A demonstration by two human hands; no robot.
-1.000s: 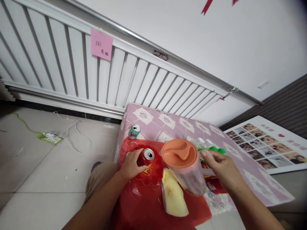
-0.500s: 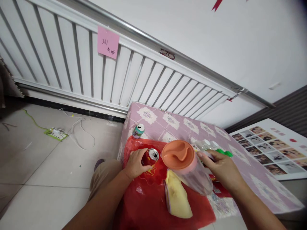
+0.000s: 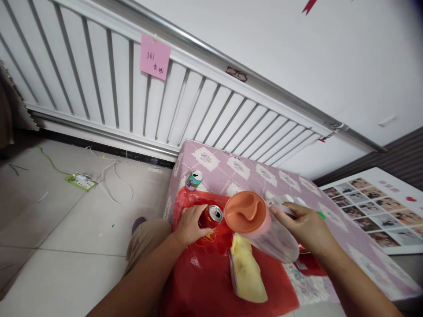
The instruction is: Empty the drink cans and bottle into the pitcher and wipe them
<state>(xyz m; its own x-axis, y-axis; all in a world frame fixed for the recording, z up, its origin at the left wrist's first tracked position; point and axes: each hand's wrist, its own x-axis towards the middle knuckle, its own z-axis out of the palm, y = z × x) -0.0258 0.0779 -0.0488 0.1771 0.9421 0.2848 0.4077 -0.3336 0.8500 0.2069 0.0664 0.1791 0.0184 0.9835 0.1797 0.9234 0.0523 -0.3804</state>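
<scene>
My left hand (image 3: 191, 225) is wrapped around a red drink can (image 3: 211, 215) with an opened top, standing over a red plastic sheet (image 3: 198, 281). In my right hand (image 3: 302, 224) is the handle of a clear plastic pitcher (image 3: 276, 242) with an orange lid (image 3: 246, 212). The pitcher is tilted, its lid end toward the can and apart from it or barely touching; I cannot tell which. No liquid stream can be made out. A folded yellow cloth (image 3: 247, 273) lies on the red sheet below the pitcher.
A green and white can (image 3: 193, 180) stands at the left of the flowered tablecloth (image 3: 238, 167). Beyond my right hand lies a red package (image 3: 309, 264), partly hidden. A white radiator (image 3: 125, 83) runs behind the table; a power strip (image 3: 81, 181) lies on the floor.
The whole view has shifted slightly. The pitcher's lid has come a little nearer the red can. Both hands keep their hold.
</scene>
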